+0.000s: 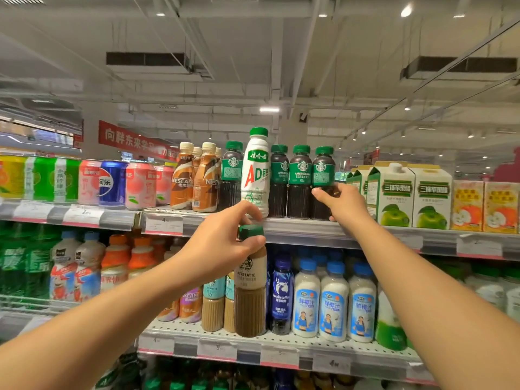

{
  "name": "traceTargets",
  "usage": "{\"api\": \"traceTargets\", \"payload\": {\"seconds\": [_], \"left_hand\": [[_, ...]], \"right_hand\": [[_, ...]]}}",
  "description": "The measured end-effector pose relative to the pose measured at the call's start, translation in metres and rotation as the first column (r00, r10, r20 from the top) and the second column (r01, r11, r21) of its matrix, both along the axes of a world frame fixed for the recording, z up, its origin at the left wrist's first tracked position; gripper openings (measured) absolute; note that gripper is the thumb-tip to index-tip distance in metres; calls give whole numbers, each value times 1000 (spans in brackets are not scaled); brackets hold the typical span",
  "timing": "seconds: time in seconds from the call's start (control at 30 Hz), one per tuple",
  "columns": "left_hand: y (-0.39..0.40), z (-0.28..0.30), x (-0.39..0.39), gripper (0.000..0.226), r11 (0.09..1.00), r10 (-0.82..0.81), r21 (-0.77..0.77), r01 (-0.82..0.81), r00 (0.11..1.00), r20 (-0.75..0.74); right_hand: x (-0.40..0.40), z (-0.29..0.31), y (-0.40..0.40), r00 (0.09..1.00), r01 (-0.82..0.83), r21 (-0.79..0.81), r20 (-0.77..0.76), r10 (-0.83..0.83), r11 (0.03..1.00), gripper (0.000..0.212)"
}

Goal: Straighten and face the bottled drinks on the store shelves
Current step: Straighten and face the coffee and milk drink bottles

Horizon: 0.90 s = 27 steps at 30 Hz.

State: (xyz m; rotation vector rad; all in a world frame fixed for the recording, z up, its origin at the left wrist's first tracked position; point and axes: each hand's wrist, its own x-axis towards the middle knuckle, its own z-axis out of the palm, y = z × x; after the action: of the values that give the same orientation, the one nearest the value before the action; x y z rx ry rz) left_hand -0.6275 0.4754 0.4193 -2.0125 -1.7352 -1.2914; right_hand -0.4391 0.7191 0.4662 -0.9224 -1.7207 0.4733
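Green-capped Starbucks caffe latte bottle [250, 288] hangs upright in front of the middle shelf [281, 343], the left hand [225, 246] curled round its neck just under the cap. Above it, the right hand [342, 202] grips the rightmost Starbucks Americano bottle [323, 182] on the top shelf [295, 225], right of a white AD milk drink bottle [255, 173]

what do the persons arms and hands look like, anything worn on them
Both forearms are bare as far as the view shows: no sleeves, gloves, watch or bracelets. The left hand and right hand show no rings on the fingers in view. Nails are short and unpainted where visible.
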Motion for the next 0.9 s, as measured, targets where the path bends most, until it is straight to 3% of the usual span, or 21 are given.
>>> {"api": "traceTargets", "payload": {"seconds": [0.13,0.27,0.37,0.47,0.57,0.67,0.9], "left_hand": [[3,-6,1,22,1000,-20,-14,20,1000,3],[3,-14,-4,24,1000,-15,-26,15,1000,-9],[2,-20,-9,25,999,-16,-48,16,1000,9],[1,-26,-10,26,999,-24,-44,24,1000,18],[4,-31,-8,28,999,-40,-34,40,999,11],[10,-38,-2,28,997,-69,-46,70,998,11],[14,-64,17,33,985,-161,-55,161,987,4]], "right_hand": [[1,-4,-4,995,68,29,64,-70,997,51],[2,-12,-22,968,197,72,144,-206,978,68],[3,-41,-57,981,191,181,-1,-194,965,64],[7,-90,-101,984,144,282,-142,-108,949,38],[4,-131,-140,980,-188,64,-53,191,980,21],[-5,-159,-163,913,-401,-100,42,406,911,35],[-13,-192,-173,934,-304,-189,135,331,934,50]]}}
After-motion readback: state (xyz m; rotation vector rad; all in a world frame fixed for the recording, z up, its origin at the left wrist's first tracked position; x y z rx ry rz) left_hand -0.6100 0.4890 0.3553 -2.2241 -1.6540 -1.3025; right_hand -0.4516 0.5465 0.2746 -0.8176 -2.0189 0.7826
